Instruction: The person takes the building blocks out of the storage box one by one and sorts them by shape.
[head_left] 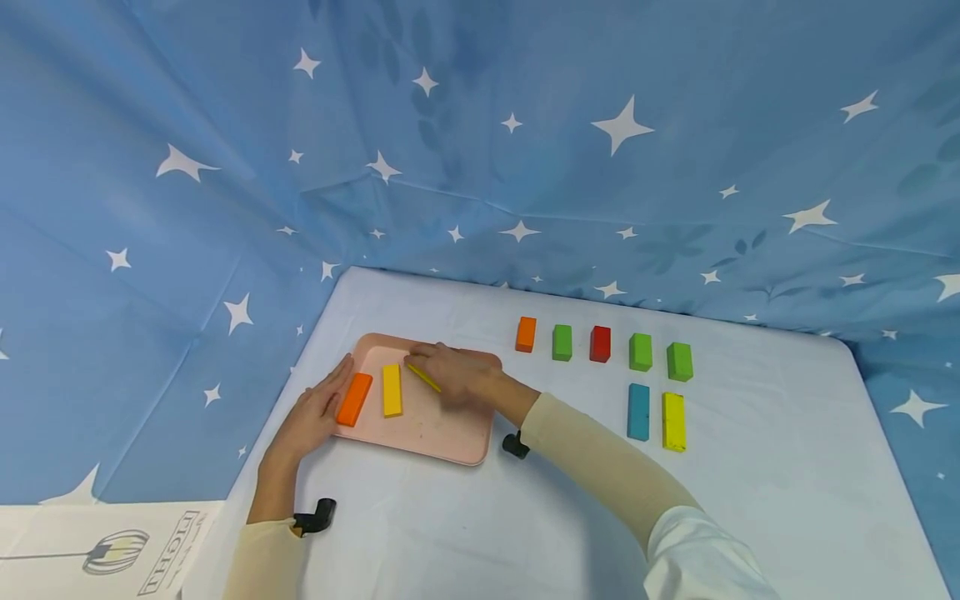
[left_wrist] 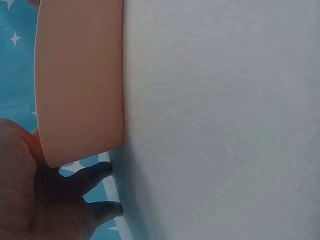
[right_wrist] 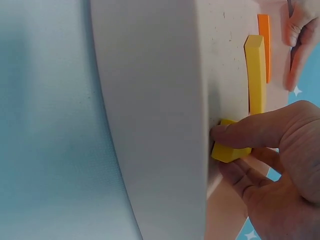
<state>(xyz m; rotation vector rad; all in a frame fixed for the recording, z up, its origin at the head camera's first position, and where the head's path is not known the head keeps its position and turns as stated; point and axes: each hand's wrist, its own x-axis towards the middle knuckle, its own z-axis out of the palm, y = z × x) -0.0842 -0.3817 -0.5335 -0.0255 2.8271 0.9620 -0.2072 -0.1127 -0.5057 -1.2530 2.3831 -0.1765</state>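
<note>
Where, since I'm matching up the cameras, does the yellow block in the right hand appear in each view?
Head: the yellow block is slightly left of and below centre, in the right hand.
Left wrist: not in this picture.
Right wrist: right of and below centre, pinched by that hand.
Shared landmark: the pink tray, visible in all three.

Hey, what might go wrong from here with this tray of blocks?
The right hand pinches a lemon-yellow block at a slant, so the block might slip or land crooked. It could also nudge the amber block beside it in the tray. The left hand touches the tray's left end, near the orange block, so a push there might shift both.
</note>
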